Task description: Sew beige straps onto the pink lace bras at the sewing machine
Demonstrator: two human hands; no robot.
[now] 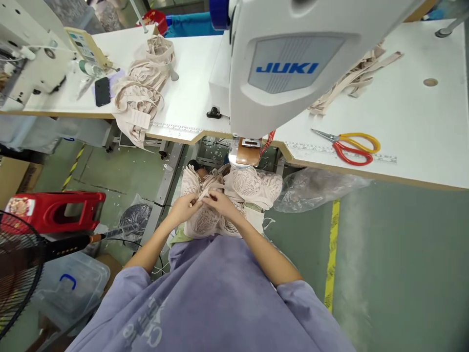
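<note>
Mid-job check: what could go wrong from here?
The scissors lie near the front edge of the white table and might get knocked off. The beige bundle droops over that edge, so it could slide down. The lace pieces heaped around the left hand and right hand may slip to the floor.

Beige lace bras (207,221), bunched (overlapping), on lap
</note>
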